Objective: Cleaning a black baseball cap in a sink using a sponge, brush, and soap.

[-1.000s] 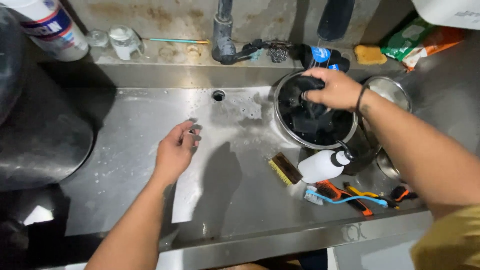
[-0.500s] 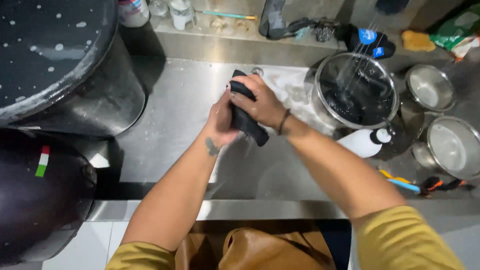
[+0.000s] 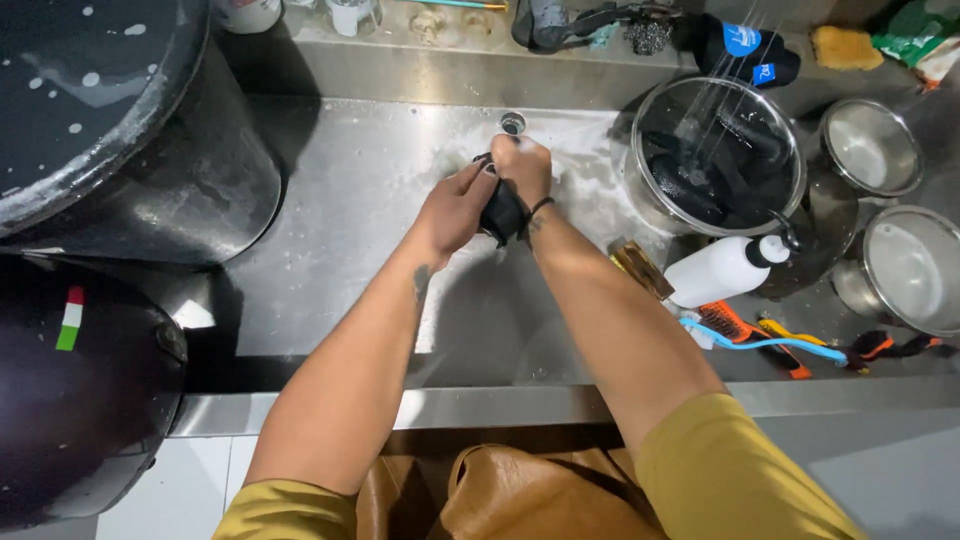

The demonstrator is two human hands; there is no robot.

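1. Both hands meet over the middle of the stainless sink basin (image 3: 330,260), just in front of the drain hole (image 3: 512,123). Between them is a dark, wet-looking item (image 3: 500,212), apparently cloth or soft rubber; its exact kind cannot be told.
2. The left hand (image 3: 452,208) wraps the item from the left, fingers curled closed around it. The right hand (image 3: 522,168) clamps from above and behind, fingers folded tight, a dark band at the wrist. The opposed grip looks suited to wringing or rubbing, and holding it over the basin floor lets any runoff fall toward the drain.
3. Soapy film lies on the basin floor around the hands.
4. To the right, a large glass-walled bowl (image 3: 790,160) sits under running water with dark pieces soaking inside, near the right forearm.
5. A white squeeze bottle (image 3: 715,272) lies on its side just beside that bowl; a wooden brush (image 3: 640,268) lies touching the right forearm's edge. Small brushes (image 3: 740,325) and two steel bowls (image 3: 875,145) crowd the far right.
6. A big black pot (image 3: 110,130) closes the left side.
7. Open room: bare basin floor left of the hands and toward the front rim; the right side is cramped.
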